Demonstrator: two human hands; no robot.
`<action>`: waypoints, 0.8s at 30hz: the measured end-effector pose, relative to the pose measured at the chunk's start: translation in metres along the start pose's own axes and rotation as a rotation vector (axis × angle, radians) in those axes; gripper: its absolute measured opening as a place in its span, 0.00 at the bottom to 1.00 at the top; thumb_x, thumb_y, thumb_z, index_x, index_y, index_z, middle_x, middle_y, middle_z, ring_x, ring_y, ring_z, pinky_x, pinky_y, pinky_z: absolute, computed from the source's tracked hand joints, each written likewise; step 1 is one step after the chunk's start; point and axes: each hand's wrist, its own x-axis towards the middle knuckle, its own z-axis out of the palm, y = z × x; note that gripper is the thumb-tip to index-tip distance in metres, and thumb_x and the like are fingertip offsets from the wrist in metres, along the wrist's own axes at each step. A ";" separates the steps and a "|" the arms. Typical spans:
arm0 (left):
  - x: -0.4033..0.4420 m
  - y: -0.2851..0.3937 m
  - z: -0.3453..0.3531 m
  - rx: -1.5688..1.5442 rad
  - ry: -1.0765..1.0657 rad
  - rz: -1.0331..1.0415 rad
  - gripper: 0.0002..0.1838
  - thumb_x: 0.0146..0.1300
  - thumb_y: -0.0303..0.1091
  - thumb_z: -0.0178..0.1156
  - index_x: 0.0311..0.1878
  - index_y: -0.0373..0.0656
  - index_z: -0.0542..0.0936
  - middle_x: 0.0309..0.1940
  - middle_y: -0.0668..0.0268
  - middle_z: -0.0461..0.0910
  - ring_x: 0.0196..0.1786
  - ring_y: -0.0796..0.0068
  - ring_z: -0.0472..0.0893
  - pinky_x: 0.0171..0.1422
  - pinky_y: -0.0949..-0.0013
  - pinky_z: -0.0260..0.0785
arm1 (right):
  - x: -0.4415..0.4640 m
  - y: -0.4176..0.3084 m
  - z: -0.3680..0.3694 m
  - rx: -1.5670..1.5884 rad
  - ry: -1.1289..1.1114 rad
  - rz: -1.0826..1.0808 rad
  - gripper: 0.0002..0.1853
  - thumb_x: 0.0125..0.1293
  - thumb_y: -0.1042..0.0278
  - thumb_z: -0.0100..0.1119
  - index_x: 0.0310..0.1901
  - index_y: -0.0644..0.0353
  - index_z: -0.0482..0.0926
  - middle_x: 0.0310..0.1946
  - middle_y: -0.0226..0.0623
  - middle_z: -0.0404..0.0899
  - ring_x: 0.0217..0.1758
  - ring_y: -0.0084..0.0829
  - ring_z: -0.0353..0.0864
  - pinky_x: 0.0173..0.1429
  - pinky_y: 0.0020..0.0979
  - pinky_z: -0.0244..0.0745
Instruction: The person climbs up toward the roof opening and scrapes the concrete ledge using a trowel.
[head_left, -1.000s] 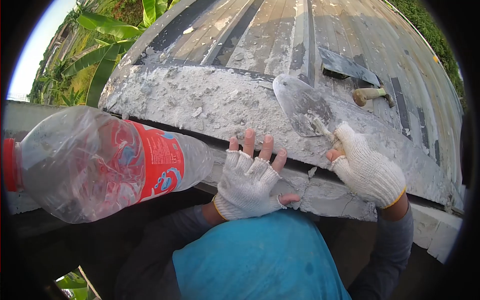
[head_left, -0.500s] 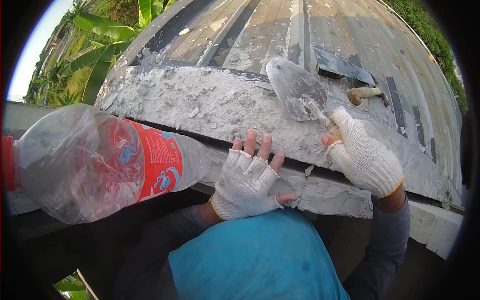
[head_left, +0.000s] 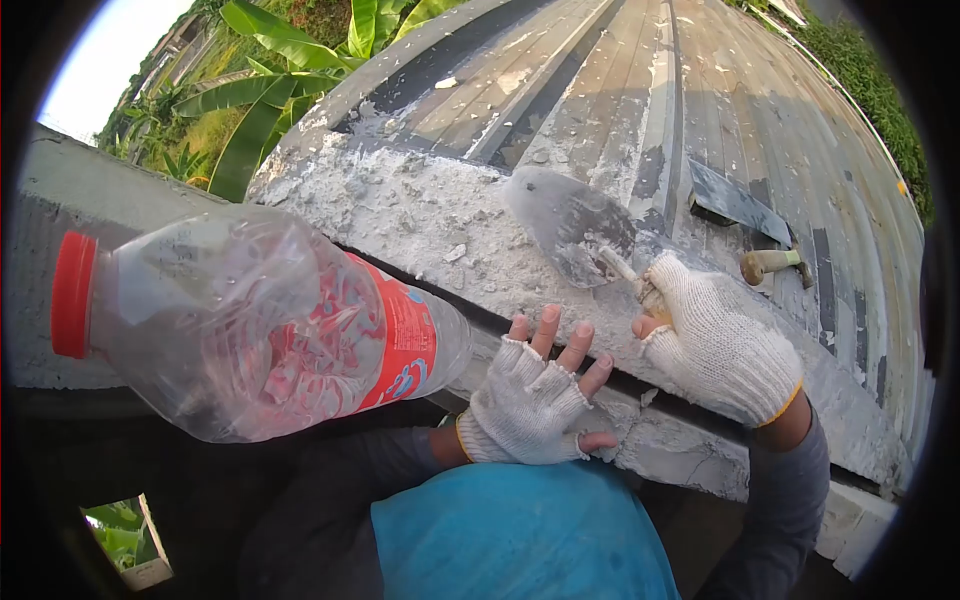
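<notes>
trowel (head_left: pixel 568 225) first: we have it by its handle, at the inner end of a rough grey mortar band (head_left: pixel 400 215), its broad blade lying low against the surface with the rounded tip pointing away and to our left. our right hand (head_left: pixel 720 335) is closed around the handle, fingers curled under and thumb near the neck. we judge that a hold so near the blade gives us fine control of its tilt, though the glove hides much of the handle, so we cannot tell how tight the grip is.

our left hand (head_left: pixel 525 405) is open, fingers spread and bent a little, with nothing seen in it. it sits palm down at the ledge (head_left: pixel 690 450), fingertips toward the dark gap beside the mortar; we take it as a brace for leaning in, though how much weight it bears we cannot tell.

the plastic bottle (head_left: pixel 290 330) lies on its side left of that hand, red cap (head_left: pixel 73 295) outward, apart from the blade; what holds it up is hard to see. beyond our right hand, a flat-bladed tool (head_left: pixel 740 208) rests on the ribbed metal roof (head_left: pixel 760 120), its handle (head_left: pixel 768 262) toward us, which seems a handy spot within reach.
</notes>
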 end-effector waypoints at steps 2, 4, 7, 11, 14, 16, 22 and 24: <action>-0.001 0.000 0.001 -0.013 0.012 -0.017 0.48 0.60 0.76 0.61 0.73 0.48 0.74 0.80 0.47 0.61 0.83 0.30 0.52 0.84 0.33 0.38 | 0.023 0.016 -0.012 0.053 0.075 0.131 0.18 0.70 0.61 0.60 0.53 0.67 0.76 0.40 0.59 0.84 0.47 0.58 0.86 0.50 0.49 0.79; -0.001 -0.001 0.000 -0.021 0.013 -0.013 0.48 0.61 0.76 0.60 0.74 0.48 0.74 0.80 0.47 0.60 0.83 0.30 0.52 0.83 0.32 0.39 | 0.037 0.020 -0.013 0.030 0.093 0.171 0.19 0.70 0.60 0.59 0.52 0.68 0.76 0.41 0.61 0.84 0.48 0.58 0.86 0.50 0.50 0.79; -0.003 -0.001 0.003 -0.003 0.001 -0.032 0.47 0.61 0.76 0.59 0.73 0.48 0.74 0.80 0.47 0.60 0.82 0.28 0.52 0.82 0.30 0.41 | 0.048 0.009 -0.003 -0.008 -0.134 0.003 0.18 0.72 0.58 0.57 0.51 0.67 0.77 0.40 0.61 0.84 0.47 0.59 0.86 0.51 0.50 0.80; -0.003 0.001 0.001 0.041 -0.011 -0.039 0.48 0.60 0.78 0.59 0.72 0.48 0.75 0.79 0.45 0.61 0.81 0.24 0.53 0.80 0.26 0.43 | 0.061 0.011 -0.001 -0.002 -0.041 -0.046 0.20 0.69 0.55 0.60 0.49 0.66 0.75 0.36 0.60 0.82 0.44 0.59 0.85 0.47 0.49 0.77; -0.001 0.002 -0.001 0.045 -0.018 -0.055 0.48 0.59 0.78 0.60 0.69 0.48 0.77 0.78 0.44 0.63 0.80 0.22 0.54 0.78 0.24 0.45 | 0.068 0.008 0.000 0.026 -0.080 0.023 0.18 0.70 0.57 0.60 0.49 0.66 0.76 0.38 0.58 0.83 0.45 0.57 0.86 0.48 0.48 0.78; 0.001 0.003 -0.001 0.050 -0.017 -0.062 0.47 0.58 0.78 0.60 0.67 0.48 0.78 0.76 0.44 0.65 0.80 0.22 0.54 0.78 0.24 0.44 | 0.066 0.007 0.010 0.046 -0.074 -0.117 0.18 0.70 0.58 0.60 0.50 0.66 0.76 0.38 0.58 0.83 0.45 0.57 0.85 0.48 0.48 0.78; 0.000 0.005 -0.002 0.058 -0.033 -0.086 0.46 0.59 0.78 0.60 0.66 0.47 0.79 0.75 0.42 0.66 0.79 0.21 0.55 0.77 0.22 0.45 | 0.084 0.015 0.020 0.042 -0.028 -0.210 0.20 0.70 0.58 0.60 0.53 0.66 0.76 0.38 0.59 0.83 0.46 0.58 0.85 0.49 0.48 0.78; 0.004 0.005 -0.006 0.065 -0.053 -0.096 0.46 0.59 0.77 0.60 0.66 0.47 0.79 0.74 0.42 0.66 0.78 0.21 0.57 0.77 0.23 0.46 | 0.082 0.022 0.031 0.125 -0.057 -0.393 0.19 0.70 0.58 0.60 0.53 0.66 0.77 0.38 0.57 0.83 0.46 0.56 0.86 0.49 0.47 0.79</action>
